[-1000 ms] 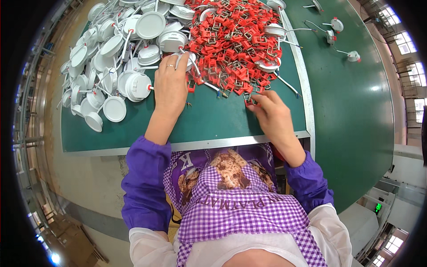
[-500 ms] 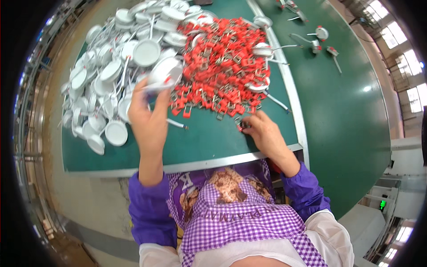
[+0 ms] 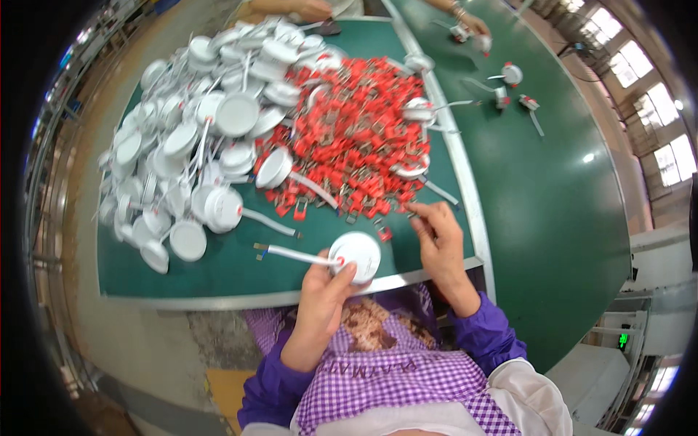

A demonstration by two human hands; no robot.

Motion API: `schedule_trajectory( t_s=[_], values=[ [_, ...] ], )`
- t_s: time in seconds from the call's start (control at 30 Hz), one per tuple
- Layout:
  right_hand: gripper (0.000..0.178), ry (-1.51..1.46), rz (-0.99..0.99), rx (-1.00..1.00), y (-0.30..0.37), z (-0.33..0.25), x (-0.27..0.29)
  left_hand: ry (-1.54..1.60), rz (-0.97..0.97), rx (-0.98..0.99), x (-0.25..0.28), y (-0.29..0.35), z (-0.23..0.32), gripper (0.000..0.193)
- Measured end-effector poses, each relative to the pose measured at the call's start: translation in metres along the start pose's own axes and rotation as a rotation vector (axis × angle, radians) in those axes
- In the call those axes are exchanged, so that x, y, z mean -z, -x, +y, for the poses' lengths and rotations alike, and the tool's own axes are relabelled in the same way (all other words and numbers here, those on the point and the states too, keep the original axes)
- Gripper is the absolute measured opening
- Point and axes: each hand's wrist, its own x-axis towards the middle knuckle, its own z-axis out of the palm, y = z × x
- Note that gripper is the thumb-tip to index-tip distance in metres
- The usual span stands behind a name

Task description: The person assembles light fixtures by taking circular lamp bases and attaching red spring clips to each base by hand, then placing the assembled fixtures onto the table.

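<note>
My left hand (image 3: 325, 296) is closed on the rim of a round white downlight (image 3: 361, 254), above the table's front edge. Its back faces up, and a white cable (image 3: 294, 254) with bare-looking wire ends reaches out to the left. My right hand (image 3: 442, 251) is at the near right edge of a pile of red spring clips (image 3: 356, 131), fingertips pinched together. What is between them, if anything, is too small to make out. One loose red clip (image 3: 384, 232) lies on the green table between my hands.
A large heap of white downlights (image 3: 189, 138) with cables covers the table's left side. Beyond a pale rail (image 3: 458, 167) on the right is another green surface (image 3: 538, 218) with several lights on it. Another person's hand (image 3: 476, 25) handles lights there; another hand (image 3: 313, 9) shows at the far edge.
My left hand has brought a downlight from the heap toward me and to the right. My right hand has shifted slightly; a red clip lies loose beside it. Other people's hands have come into view.
</note>
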Motion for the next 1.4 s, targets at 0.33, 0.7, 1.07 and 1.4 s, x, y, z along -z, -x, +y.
schedule_trajectory(
  t_s=[0.33, 0.7, 1.07, 1.4],
  values=[
    [0.011, -0.268, 0.002, -0.071, -0.001, -0.007, -0.029, -0.050, 0.031, -0.075, 0.012, -0.018, 0.006, 0.032],
    [0.014, -0.185, -0.049, 0.100, 0.020, -0.033, -0.045, -0.228, 0.038, -0.304, 0.010, -0.010, -0.005, 0.029],
    [0.020, 0.016, -0.086, 0.268, 0.022, -0.038, -0.041, -0.583, 0.099, -0.522, 0.005, -0.012, -0.007, 0.031],
    [0.021, -0.098, -0.167, 0.201, 0.020, -0.033, -0.037, -0.766, 0.014, -0.603, 0.010, -0.004, 0.006, 0.030]
  ],
)
